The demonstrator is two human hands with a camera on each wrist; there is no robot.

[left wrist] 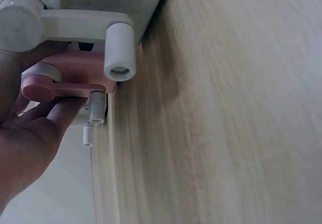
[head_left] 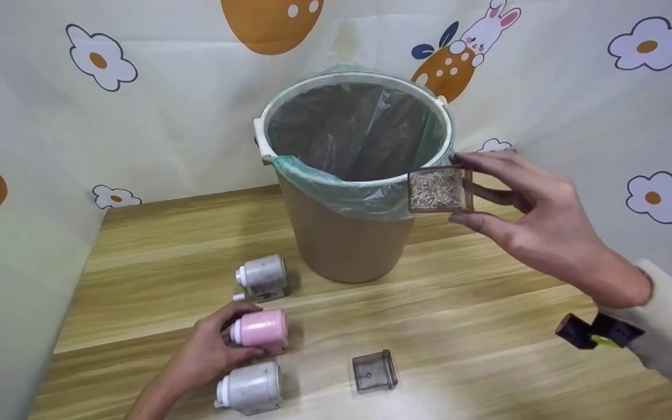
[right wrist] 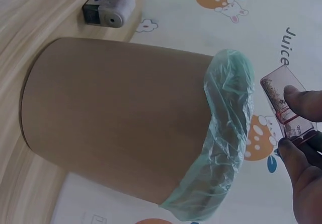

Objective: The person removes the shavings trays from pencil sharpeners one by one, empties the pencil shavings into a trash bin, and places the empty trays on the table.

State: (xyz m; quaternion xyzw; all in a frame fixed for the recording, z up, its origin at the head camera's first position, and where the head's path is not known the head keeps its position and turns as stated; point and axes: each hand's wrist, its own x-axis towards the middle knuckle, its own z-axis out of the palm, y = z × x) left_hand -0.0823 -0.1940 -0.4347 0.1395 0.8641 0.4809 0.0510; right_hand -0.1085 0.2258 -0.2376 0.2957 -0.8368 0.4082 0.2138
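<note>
My right hand (head_left: 546, 216) pinches a small see-through shavings drawer (head_left: 438, 189) between thumb and fingers, beside the bin's front right rim. Pale pencil shavings lie inside it, and its open side faces the head camera. At lower left, my left hand (head_left: 205, 350) grips a pink crank pencil sharpener (head_left: 263, 328) on the table, its crank (left wrist: 75, 89) showing in the left wrist view. A grey-white sharpener (head_left: 266, 271) stands behind the pink one, and another grey-white sharpener (head_left: 254, 385) stands in front. A second see-through drawer (head_left: 373, 372) lies on the wood to their right.
A tall brown trash bin (head_left: 347, 245) stands at the back middle, with a green plastic liner (right wrist: 226, 113) folded over its rim. Behind the wood-grain table (head_left: 487, 350) hangs a pale cloth (head_left: 184, 87) printed with flowers and rabbits.
</note>
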